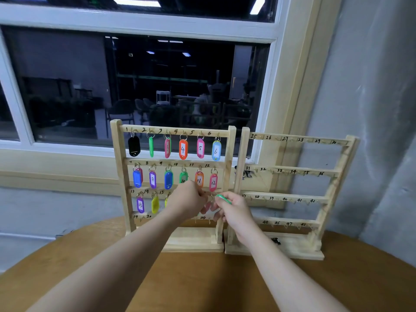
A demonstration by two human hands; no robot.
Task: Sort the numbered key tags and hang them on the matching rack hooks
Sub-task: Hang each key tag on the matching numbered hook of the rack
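Observation:
Two wooden racks stand on the round table. The left rack (119, 176) carries numbers 1 to 24; coloured key tags hang on its top two rows and the left of the third row, such as the orange tag 4 (183, 149) and pink tag 12 (213, 182). The right rack (335, 183), numbered 25 to 48, has bare hooks. My right hand (234, 208) pinches a green key tag (223, 199) at the right end of the left rack's third row. My left hand (189, 199) has curled fingers at the same hooks; what it holds is hidden. A pink tag (207, 208) shows between the hands.
The wooden table (202, 282) reaches toward me under both arms. Behind the racks are a window sill and a dark window (135, 86). A grey wall (371, 109) stands at the right. A small black object (275, 240) lies on the right rack's base.

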